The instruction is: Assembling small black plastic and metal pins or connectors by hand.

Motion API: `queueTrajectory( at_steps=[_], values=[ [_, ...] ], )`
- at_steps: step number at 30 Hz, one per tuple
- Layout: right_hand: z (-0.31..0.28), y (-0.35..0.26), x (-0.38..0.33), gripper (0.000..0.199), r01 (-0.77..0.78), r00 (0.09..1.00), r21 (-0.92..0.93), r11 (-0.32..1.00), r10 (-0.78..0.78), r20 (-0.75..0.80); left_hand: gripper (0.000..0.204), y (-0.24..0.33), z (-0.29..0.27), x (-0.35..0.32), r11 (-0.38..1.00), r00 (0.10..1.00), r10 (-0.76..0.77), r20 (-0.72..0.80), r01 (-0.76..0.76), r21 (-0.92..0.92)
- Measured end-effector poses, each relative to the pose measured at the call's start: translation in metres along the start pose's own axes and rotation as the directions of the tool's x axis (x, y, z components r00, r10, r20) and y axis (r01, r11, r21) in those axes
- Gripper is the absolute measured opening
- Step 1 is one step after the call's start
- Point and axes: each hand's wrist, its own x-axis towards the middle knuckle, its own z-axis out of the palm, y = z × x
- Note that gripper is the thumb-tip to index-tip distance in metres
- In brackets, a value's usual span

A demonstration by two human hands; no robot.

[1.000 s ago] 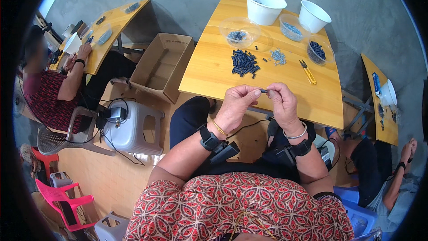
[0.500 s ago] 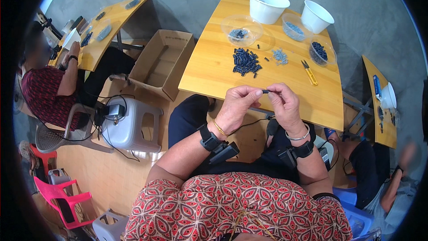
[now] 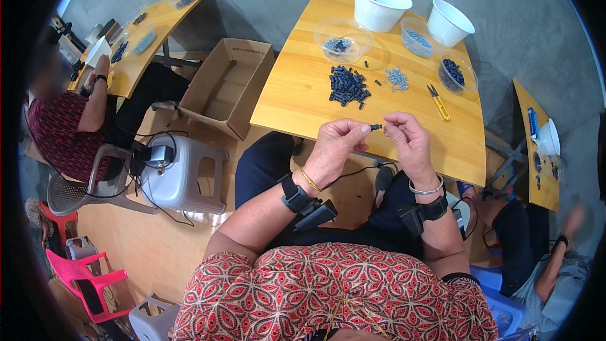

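head view: from where i stand, the left hand (image 3: 338, 148) has a small dark piece (image 3: 376, 127) pinched between thumb and forefinger, held up near the close edge of the wooden desk (image 3: 293, 91). the right hand (image 3: 410, 142) is just beside its free end, fingers curled in; i cannot tell whether they grip anything. with that one piece in hand, i'd judge plenty is left: a heap of dark pieces (image 3: 348, 85) lies loose beyond the hands, with a scatter of silvery bits (image 3: 397, 78) to its right. a clear bowl (image 3: 363, 33) behind the heap holds a mix of dark and pale bits, one clear tub (image 3: 426, 54) has pale bits, and another, a dark-filled tub (image 3: 469, 81), sits nearer. which of these counts as finished, i can't say. the yellow snips (image 3: 440, 106) lie untouched by either hand.
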Motion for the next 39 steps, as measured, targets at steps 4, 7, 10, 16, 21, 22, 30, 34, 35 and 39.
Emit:
queueTrajectory(
  at_steps=[4, 7, 10, 16, 21, 22, 30, 34, 35, 39],
  values=[
    [0.002, -0.007, -0.003, 0.012, 0.167, 0.985, -0.255, 0.952, -0.149, 0.088, 0.015, 0.003, 0.001, -0.002, 0.981, 0.996, -0.084, -0.017, 0.085, 0.177],
    [-0.015, -0.008, 0.005, 0.011, 0.21, 0.977, -0.398, 0.893, -0.179, 0.113, 0.019, 0.002, -0.007, -0.007, 0.982, 0.992, -0.114, -0.051, 0.12, 0.146],
    [-0.065, -0.006, 0.036, 0.01, 0.192, 0.916, -0.599, 0.777, -0.361, -0.174, 0.019, 0.002, -0.021, -0.003, 0.991, 0.994, -0.094, -0.054, 0.099, 0.095],
    [-0.14, 0.019, 0.111, 0.016, 0.079, 0.815, -0.978, 0.192, -0.578, -0.048, 0.017, 0.001, -0.017, 0.003, 0.975, 0.999, 0.017, -0.028, -0.011, 0.22],
    [-0.073, 0.032, 0.078, 0.013, 0.093, 0.996, -0.468, 0.879, -0.088, 0.033, 0.014, 0.005, -0.037, 0.004, 0.94, 0.997, 0.069, -0.029, -0.055, 0.338],
    [-0.052, 0.033, 0.07, 0.01, 0.148, 0.988, -0.484, 0.862, -0.114, 0.1, 0.014, 0.009, -0.039, 0.002, 0.902, 0.998, 0.059, -0.028, -0.041, 0.43],
    [0.031, 0.021, 0.065, 0.008, 0.279, 0.929, -0.461, 0.842, -0.117, 0.351, 0.014, 0.025, -0.058, -0.001, 0.693, 0.979, 0.2, -0.038, -0.114, 0.712],
    [0.043, 0.022, 0.073, 0.009, 0.391, 0.89, -0.489, 0.78, -0.187, 0.415, 0.02, 0.032, -0.06, 0.002, 0.773, 0.979, 0.133, -0.158, -0.003, 0.634],
    [0.045, 0.023, 0.073, 0.009, 0.408, 0.879, -0.506, 0.76, -0.177, 0.443, 0.024, 0.034, -0.059, 0.003, 0.792, 0.976, 0.113, -0.185, 0.024, 0.61],
    [0.047, 0.028, 0.072, 0.009, 0.45, 0.851, -0.529, 0.719, -0.166, 0.498, 0.026, 0.036, -0.061, 0.006, 0.839, 0.976, 0.098, -0.195, 0.024, 0.544]
  ],
)
